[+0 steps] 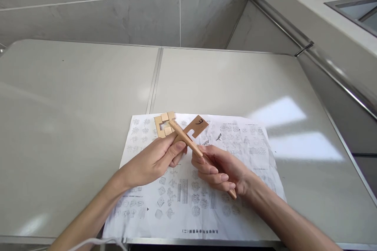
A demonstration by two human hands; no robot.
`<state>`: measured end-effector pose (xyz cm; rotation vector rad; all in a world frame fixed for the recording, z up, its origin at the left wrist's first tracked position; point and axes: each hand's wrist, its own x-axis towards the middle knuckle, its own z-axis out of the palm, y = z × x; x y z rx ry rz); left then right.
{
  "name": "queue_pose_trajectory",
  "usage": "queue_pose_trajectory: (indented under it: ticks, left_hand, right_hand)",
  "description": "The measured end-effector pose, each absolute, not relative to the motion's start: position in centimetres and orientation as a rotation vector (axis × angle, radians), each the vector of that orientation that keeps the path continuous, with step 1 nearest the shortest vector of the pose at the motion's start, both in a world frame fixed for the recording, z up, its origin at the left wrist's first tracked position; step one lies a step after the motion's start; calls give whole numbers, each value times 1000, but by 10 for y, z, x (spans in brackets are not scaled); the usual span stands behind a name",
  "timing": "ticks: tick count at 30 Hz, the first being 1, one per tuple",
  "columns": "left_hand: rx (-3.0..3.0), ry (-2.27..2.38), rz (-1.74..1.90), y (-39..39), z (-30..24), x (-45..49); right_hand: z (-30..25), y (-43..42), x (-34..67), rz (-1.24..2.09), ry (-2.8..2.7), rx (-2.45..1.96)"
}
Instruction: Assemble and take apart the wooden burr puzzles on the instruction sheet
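My left hand (pixel 156 160) is closed on a flat notched wooden piece (pixel 196 126) with a black mark on it. My right hand (pixel 219 170) is closed around a long wooden stick (pixel 185 138) that slants up to the left; its lower end pokes out below my palm. The stick crosses the notched piece where the two hands meet. Just behind them lies a small wooden block assembly (pixel 164 124) with a square hole, resting on a printed instruction sheet (pixel 241 145).
The sheet lies on a pale grey table (pixel 73 106) with a seam (pixel 154 82) down its middle. A tiled wall (pixel 118 4) stands behind. A counter (pixel 309 11) with a sink (pixel 357 10) runs along the right.
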<state>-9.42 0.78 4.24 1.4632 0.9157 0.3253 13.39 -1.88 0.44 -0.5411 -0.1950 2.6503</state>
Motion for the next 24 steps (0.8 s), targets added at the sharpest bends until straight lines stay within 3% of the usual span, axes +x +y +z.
queue_pose_trajectory:
  ticks: [19,24]
  left_hand:
    - [1190,751,479,11,33,-90]
    - [1062,764,676,12,26,-91]
  right_hand:
    - [8,-18,131,2575,-292,-573]
    - [13,-16,133,2279,-384,-800]
